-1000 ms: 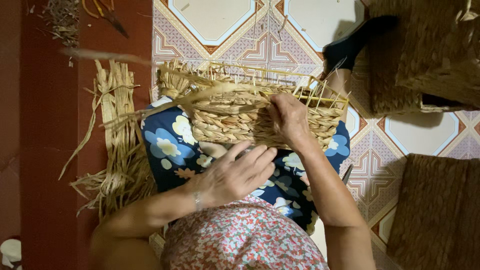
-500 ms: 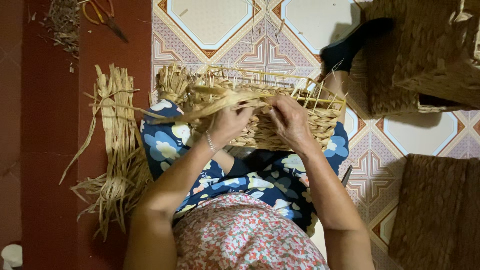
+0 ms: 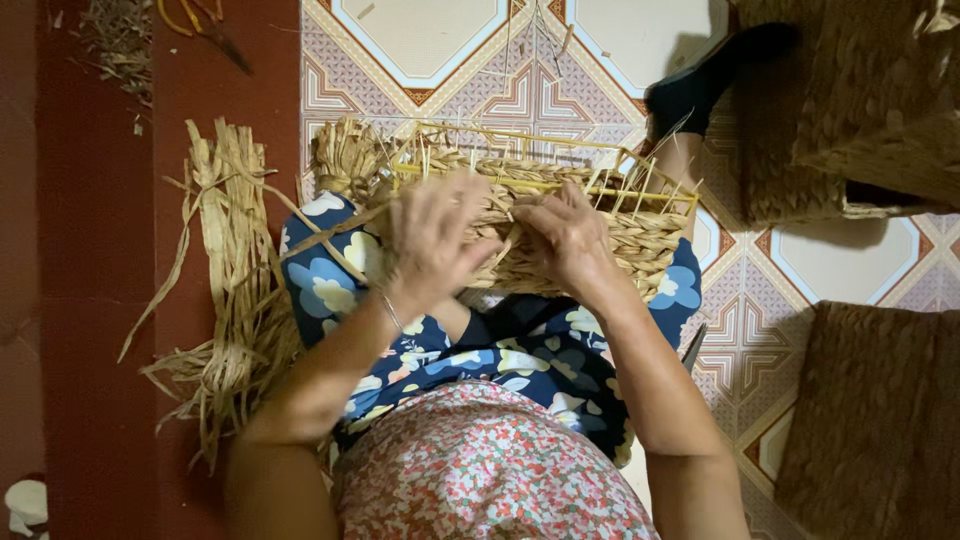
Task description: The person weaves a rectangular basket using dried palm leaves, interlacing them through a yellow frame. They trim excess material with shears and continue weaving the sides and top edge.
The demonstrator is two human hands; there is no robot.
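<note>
Both hands work on a half-woven straw basket [image 3: 560, 235] resting on the lap: left hand [image 3: 432, 240] fingers pinch a straw strand [image 3: 330, 232], right hand [image 3: 568, 238] fingers press the weave

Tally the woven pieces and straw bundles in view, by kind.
Half-woven basket on the lap, under the left hand and right hand: 1
Finished woven baskets, at right: 2
Loose straw bundle: 1
Total: 4
</note>
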